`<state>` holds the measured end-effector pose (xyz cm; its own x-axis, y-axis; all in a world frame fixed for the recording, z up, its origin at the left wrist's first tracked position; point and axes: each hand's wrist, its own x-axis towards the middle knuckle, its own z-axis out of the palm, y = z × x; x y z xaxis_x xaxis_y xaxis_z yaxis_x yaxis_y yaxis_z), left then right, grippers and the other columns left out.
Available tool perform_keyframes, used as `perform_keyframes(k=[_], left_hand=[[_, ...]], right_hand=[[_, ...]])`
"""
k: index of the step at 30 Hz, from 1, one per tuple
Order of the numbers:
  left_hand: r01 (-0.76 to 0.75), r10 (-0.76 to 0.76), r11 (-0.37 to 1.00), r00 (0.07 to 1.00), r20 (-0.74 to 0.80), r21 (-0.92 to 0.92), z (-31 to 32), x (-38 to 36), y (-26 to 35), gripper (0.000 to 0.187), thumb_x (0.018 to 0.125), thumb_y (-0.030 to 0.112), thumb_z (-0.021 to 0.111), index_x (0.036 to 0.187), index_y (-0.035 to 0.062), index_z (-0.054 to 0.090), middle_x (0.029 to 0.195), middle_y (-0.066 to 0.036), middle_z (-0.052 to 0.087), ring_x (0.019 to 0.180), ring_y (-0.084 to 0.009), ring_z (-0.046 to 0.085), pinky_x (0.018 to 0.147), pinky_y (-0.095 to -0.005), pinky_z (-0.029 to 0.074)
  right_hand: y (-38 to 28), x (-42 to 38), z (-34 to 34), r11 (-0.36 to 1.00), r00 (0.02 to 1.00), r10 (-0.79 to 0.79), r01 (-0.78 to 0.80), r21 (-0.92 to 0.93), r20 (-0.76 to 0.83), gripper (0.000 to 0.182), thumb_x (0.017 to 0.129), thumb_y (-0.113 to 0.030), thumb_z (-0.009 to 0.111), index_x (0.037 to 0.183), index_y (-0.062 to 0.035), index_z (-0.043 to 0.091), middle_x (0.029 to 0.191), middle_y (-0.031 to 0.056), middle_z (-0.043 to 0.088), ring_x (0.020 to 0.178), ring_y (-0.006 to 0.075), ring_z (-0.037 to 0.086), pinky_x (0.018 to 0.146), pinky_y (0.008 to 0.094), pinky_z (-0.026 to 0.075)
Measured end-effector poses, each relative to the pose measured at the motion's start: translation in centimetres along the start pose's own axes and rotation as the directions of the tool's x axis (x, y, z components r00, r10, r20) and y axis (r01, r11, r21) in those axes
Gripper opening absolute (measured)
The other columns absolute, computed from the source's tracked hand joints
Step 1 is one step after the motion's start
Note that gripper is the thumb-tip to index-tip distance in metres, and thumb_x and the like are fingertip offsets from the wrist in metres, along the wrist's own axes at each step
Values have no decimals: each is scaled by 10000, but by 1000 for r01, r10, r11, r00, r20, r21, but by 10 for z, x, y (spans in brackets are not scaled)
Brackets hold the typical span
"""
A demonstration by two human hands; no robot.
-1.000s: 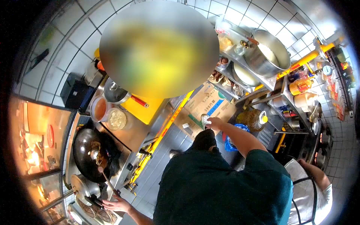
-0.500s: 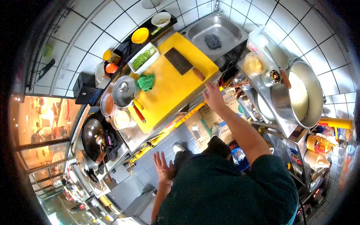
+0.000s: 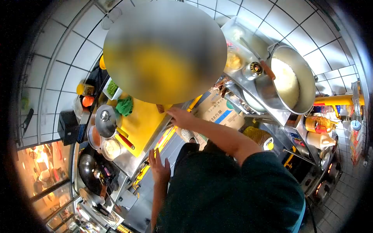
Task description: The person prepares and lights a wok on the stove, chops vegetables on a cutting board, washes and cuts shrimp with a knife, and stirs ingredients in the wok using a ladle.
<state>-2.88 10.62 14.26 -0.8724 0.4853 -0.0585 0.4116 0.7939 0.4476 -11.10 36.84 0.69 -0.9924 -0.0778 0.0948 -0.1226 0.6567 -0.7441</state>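
My right hand (image 3: 179, 117) is at the front edge of the yellow cutting board (image 3: 145, 122), fingers loosely stretched out with nothing seen in them. Close by lies the brown wooden handle (image 3: 160, 108) of a cleaver; a blurred oval hides its blade. My left hand (image 3: 158, 167) hovers in front of the counter, open and empty, fingers spread. On the board is a crumpled green cloth (image 3: 124, 106). A steel pan (image 3: 105, 121) with a yellow and red handle overlaps the board's left side. Behind the cloth, a white container (image 3: 111, 90) holds chopped greens.
A black wok (image 3: 88, 167) sits at the left. Two bowls, one orange-brown (image 3: 93, 136) and one pale (image 3: 111, 149), stand by the pan. To the right, a large steel pot (image 3: 299, 83) rests on a shelf, beside a ladle with a wooden handle (image 3: 268, 70). Cardboard (image 3: 221, 112) lies below.
The view has turned and shifted, so the board appears lower and further left. Both hands stay near the counter's front edge. A blurred oval now covers the sink and the cleaver's blade.
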Motion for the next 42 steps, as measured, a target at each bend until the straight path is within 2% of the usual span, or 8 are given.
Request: perform_keyframes(k=[9, 12, 16, 19, 24, 35, 37, 42], left_hand=[[-258, 245, 959, 963, 110, 116, 18, 116, -29, 607, 874, 204, 658, 1406, -4, 452, 1449, -322, 375, 1346, -493, 363, 1140, -539, 301], [-280, 267, 958, 948, 173, 57, 27, 141, -27, 588, 878, 200, 654, 1389, -18, 462, 1457, -316, 363, 1357, -493, 341, 1136, -544, 305], [-383, 369, 922, 913, 173, 57, 30, 142, -12, 573, 876, 168, 649, 1384, -22, 466, 1467, -297, 353, 1373, -493, 322, 1142, -541, 301], [-389, 389, 921, 916, 101, -19, 39, 135, -10, 571, 875, 144, 643, 1390, -23, 461, 1468, -288, 357, 1388, -487, 308, 1147, -543, 292], [-368, 367, 930, 930, -19, -15, 37, 130, -5, 604, 896, 163, 630, 1420, -40, 408, 1485, -323, 314, 1369, -508, 317, 1136, -573, 282], [-89, 137, 969, 969, -203, 230, 41, 182, 44, 623, 880, 284, 659, 1387, -16, 455, 1395, -329, 421, 1250, -477, 435, 1057, -543, 386], [-83, 111, 980, 982, -153, 182, 30, 145, 55, 593, 864, 219, 678, 1365, -23, 473, 1387, -301, 434, 1265, -473, 426, 1066, -529, 385], [7, 29, 990, 965, -261, 138, 26, 57, 34, 551, 851, 150, 694, 1338, -23, 503, 1306, -258, 534, 1222, -433, 487, 1062, -505, 394]], right_hand=[[161, -220, -17, 692, 597, 706, -462, -555, 382, 550, 844, -346, 678, 1290, -38, 583, 1224, 251, 627, 1134, 393, 607, 973, 459, 491], [136, -266, -37, 576, 603, 793, -788, -217, -84, 429, 852, -325, 640, 1180, -48, 649, 963, 182, 716, 916, 382, 680, 823, 471, 539], [204, -357, 16, 689, 708, 678, -515, -510, 200, 351, 893, -349, 594, 1044, -42, 672, 973, 200, 695, 980, 385, 660, 861, 481, 518], [136, -338, 6, 385, 396, 916, -913, -133, -61, 388, 897, -387, 604, 1068, -46, 680, 1026, 187, 695, 1011, 375, 654, 883, 479, 514], [131, -338, 13, 174, 190, 967, -979, 108, 168, 477, 852, -358, 694, 1190, -24, 661, 1169, 192, 687, 1115, 345, 649, 970, 412, 502], [125, -347, -59, 567, 567, 824, -823, 45, -6, 366, 863, -292, 672, 1148, -63, 676, 1000, 161, 713, 943, 409, 649, 852, 453, 524], [227, -438, 0, 747, 808, 585, -571, -341, -73, 371, 856, -261, 678, 1153, -39, 665, 1040, 176, 708, 970, 388, 655, 843, 448, 520], [239, -499, -16, 427, 426, 899, -904, 6, 100, 381, 854, -207, 693, 1179, -14, 648, 1131, 164, 695, 998, 261, 668, 831, 409, 521]])
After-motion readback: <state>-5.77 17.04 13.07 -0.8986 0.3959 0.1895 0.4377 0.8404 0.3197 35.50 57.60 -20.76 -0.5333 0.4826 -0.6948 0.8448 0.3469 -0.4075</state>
